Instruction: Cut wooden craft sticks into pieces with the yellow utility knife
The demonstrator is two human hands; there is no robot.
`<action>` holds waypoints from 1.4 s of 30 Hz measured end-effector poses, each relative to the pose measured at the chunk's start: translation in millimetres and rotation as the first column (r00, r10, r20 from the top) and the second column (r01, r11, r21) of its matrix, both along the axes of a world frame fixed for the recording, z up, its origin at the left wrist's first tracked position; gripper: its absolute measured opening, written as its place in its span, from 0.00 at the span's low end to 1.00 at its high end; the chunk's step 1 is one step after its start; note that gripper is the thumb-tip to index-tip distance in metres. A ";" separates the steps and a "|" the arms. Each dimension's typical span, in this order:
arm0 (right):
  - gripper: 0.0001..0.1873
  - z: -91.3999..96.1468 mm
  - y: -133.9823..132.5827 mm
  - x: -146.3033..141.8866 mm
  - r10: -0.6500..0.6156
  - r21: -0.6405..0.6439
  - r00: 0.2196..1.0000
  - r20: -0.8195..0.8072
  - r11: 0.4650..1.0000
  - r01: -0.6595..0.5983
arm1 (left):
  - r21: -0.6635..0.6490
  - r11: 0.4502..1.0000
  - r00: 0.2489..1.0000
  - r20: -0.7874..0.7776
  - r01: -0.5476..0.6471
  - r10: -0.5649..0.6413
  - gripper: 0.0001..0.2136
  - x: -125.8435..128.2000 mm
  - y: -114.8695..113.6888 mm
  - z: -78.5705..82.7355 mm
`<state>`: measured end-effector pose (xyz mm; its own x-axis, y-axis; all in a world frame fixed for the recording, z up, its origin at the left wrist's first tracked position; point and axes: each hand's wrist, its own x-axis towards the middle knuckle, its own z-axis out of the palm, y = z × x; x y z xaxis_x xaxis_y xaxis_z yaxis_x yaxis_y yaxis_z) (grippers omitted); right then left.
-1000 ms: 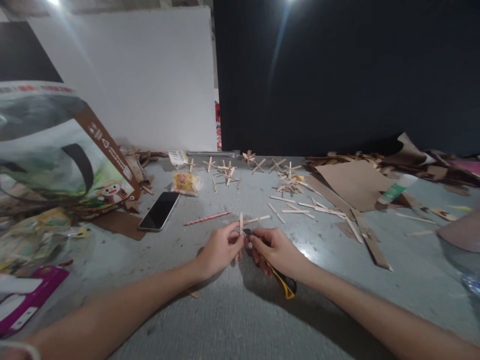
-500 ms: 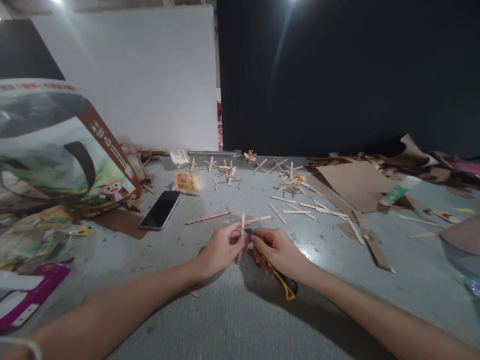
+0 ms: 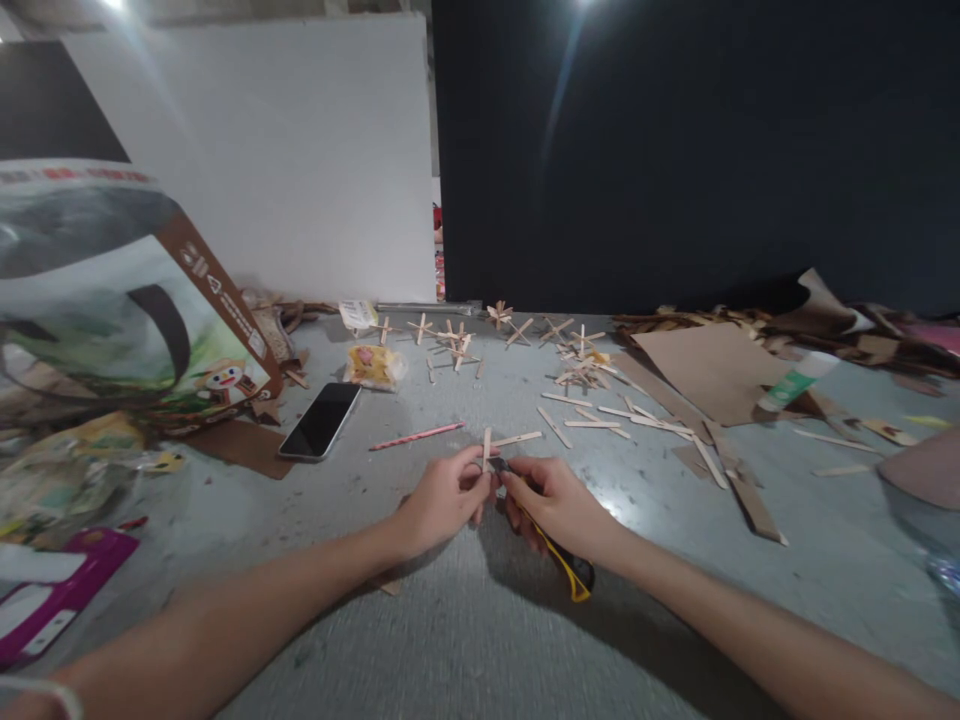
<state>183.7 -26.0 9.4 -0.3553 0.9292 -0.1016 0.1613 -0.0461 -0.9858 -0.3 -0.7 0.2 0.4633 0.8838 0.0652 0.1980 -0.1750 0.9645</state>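
Observation:
Between the fingers of my left hand (image 3: pixel 448 497) a short wooden craft stick (image 3: pixel 487 446) is pinched, held upright just above the table. My right hand (image 3: pixel 559 503) is wrapped round a yellow and black utility knife (image 3: pixel 576 582); its front end touches or nearly touches the stick at my left fingertips. The blade itself is too small to make out. Just beyond the hands lies a loose craft stick (image 3: pixel 517 439). A pink pencil (image 3: pixel 417 436) rests to the left of it.
Farther back are several crossed-stick pieces (image 3: pixel 460 350) and a pile of loose sticks (image 3: pixel 592 423). At left stand a phone (image 3: pixel 321 420), a snack packet (image 3: pixel 373 367) and a large printed bag (image 3: pixel 187 320). Cardboard (image 3: pixel 712 375) and a glue stick (image 3: pixel 796 382) lie right.
Almost nothing differs. Both hands keep their grip on the stick and the knife, with the stick shifted very slightly.

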 end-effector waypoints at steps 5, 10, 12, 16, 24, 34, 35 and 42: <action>0.17 -3.4 0.6 -0.6 -0.002 0.009 1.000 0.002 1.000 0.002 | -0.007 1.000 1.000 -0.003 0.000 0.000 0.19 0.8 0.0 1.0; 0.15 -2.1 -0.3 -1.4 -0.013 0.030 0.999 0.045 0.999 0.012 | 0.002 1.000 1.000 -0.016 0.004 -0.004 0.18 0.9 0.0 1.5; 0.16 -0.7 -1.0 -1.5 -0.022 0.038 0.998 0.054 0.999 0.020 | 0.014 1.000 1.000 -0.019 0.005 -0.004 0.18 1.1 -0.2 2.1; 0.16 0.2 -1.7 -1.8 -0.031 0.052 0.998 0.054 0.998 0.029 | 0.027 1.000 1.000 -0.029 0.002 -0.001 0.18 1.4 -0.5 2.8; 0.18 -0.4 -2.1 -2.1 -0.026 0.016 0.999 0.041 1.000 0.026 | 0.064 0.998 0.995 -0.097 0.022 -0.016 0.13 -0.9 -1.2 5.8; 0.21 -1.8 5.6 4.9 0.042 -0.130 0.974 -0.222 0.989 -0.072 | 0.033 0.999 0.998 -0.057 0.035 -0.033 0.09 0.2 1.9 4.3; 0.21 -2.2 6.4 5.6 0.048 -0.147 0.965 -0.257 0.985 -0.088 | 0.030 0.999 0.998 -0.056 0.036 -0.034 0.09 0.1 2.1 4.8; 0.21 -5.4 10.7 3.6 -0.023 -0.266 0.876 -0.482 0.956 -0.121 | 0.060 0.997 0.996 -0.081 0.046 -0.041 0.08 -0.4 0.4 7.9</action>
